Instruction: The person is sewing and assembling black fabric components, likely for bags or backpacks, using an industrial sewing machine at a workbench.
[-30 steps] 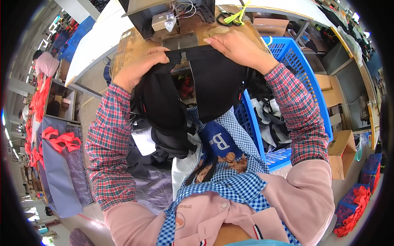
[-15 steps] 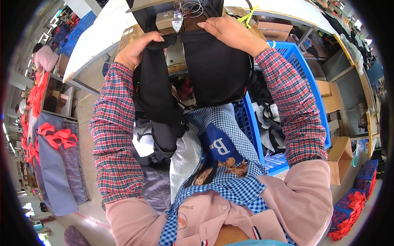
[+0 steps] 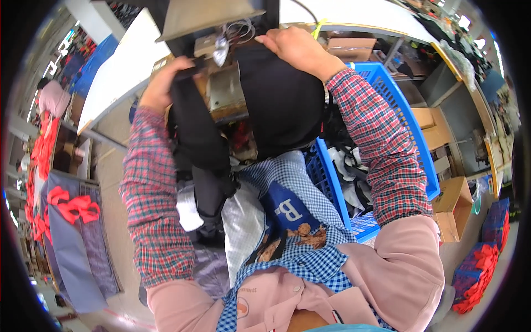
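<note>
Both of my hands grip black fabric at a machine on a worn wooden bench. My left hand (image 3: 166, 80), blurred, pinches the narrower folded side (image 3: 196, 133). My right hand (image 3: 293, 50) holds the top of the broader side (image 3: 279, 105), just right of the machine's silver head (image 3: 220, 51) with its clear tubes. Between the two sides a metal plate (image 3: 225, 88) shows through a gap. The fabric hangs down over the bench's front edge, above my blue checked apron (image 3: 276, 171) and a dark pile with white pieces.
A blue plastic crate (image 3: 412, 155) of black and white pieces stands at my right, near cardboard boxes (image 3: 451, 213). White tables (image 3: 108, 94) flank the machine. At left, red straps (image 3: 72, 205) lie on grey material; a person in pink (image 3: 52, 99) is beyond.
Both hands have carried the black fabric upward to the machine head since one second ago. Over the last half second my left hand moved left and slightly down, and more of the plate shows.
</note>
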Demonstrator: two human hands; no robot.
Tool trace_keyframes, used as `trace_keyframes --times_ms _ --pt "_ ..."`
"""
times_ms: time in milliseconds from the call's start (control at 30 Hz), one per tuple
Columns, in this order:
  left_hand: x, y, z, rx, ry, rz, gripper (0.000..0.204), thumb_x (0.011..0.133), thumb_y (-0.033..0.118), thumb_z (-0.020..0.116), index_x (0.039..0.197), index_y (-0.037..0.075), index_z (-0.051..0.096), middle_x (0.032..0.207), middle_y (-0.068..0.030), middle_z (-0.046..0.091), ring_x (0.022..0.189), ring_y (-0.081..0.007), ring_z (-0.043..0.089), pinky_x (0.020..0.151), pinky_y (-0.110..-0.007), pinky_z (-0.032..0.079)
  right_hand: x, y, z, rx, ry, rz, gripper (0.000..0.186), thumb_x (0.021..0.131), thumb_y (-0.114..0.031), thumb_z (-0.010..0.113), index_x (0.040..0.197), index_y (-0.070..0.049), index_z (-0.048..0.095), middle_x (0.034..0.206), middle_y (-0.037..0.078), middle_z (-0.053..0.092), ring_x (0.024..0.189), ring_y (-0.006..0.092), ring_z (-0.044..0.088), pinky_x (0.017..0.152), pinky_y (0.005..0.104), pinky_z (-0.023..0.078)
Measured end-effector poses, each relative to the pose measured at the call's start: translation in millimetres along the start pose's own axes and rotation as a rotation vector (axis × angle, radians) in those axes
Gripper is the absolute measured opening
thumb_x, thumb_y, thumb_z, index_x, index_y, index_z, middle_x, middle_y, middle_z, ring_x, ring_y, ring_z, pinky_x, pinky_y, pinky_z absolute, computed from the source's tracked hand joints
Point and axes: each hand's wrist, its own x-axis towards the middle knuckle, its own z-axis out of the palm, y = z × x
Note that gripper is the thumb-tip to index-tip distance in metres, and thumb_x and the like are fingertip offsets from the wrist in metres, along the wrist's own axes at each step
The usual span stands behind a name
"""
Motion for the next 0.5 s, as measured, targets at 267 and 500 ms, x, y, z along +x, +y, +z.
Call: trace_keyframes --times_ms 267,500 --pt "-93.3 44.9 -145.8 0.044 0.376 -0.151 0.035 0.087 0.027 0.059 0.109 0.001 0.062 0.087 -0.0049 0.062 0.08 -0.014 0.058 0.075 -0.025 0.046 -89.1 67.8 -111.0 -0.582 0.452 0.149 0.017 0.085 -0.024 0.061 0.085 -0.008 0.066 0.083 0.012 0.065 0.077 0.0315 0.064 0.064 0.0443 0.05" --pt "-183.1 118.9 -163.7 0.116 0.729 0.092 0.044 0.088 0.023 0.06 0.124 -0.002 0.057 0.099 -0.006 0.063 0.089 -0.0156 0.061 0.084 -0.025 0.047 -237.5 -190.3 88.4 0.226 -0.513 -0.31 0.009 0.068 -0.018 0.065 0.062 -0.011 0.065 0.061 0.008 0.061 0.063 0.0256 0.063 0.055 0.0391 0.045"
